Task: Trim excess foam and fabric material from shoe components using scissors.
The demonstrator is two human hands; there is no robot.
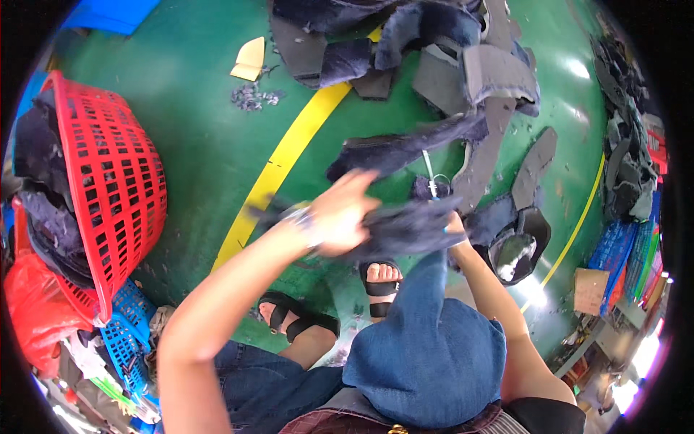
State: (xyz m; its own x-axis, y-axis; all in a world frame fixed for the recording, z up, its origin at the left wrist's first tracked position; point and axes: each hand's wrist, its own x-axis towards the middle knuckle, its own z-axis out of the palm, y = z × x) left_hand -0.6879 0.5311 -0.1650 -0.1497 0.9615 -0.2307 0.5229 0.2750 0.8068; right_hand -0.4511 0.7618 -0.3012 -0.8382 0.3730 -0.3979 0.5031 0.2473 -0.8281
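My left hand (345,213) is raised over my knees with its fingers spread, pressed against a dark blue cloth piece (405,230) that blurs with motion. My right hand (454,226) is mostly hidden behind the same cloth and grips its right end. A pair of scissors (434,181) with a pale blade sticks up just above the right hand; which hand holds it I cannot tell. A blue denim panel (426,347) drapes over my lap. My sandalled feet (382,278) rest on the green floor (210,130).
A red plastic basket (108,181) with dark cloth stands at the left, blue baskets (126,333) below it. Dark fabric and grey foam cut-outs (491,79) lie heaped ahead. A yellow floor line (289,152) runs diagonally. More fabric (629,159) and coloured stacks sit at the right.
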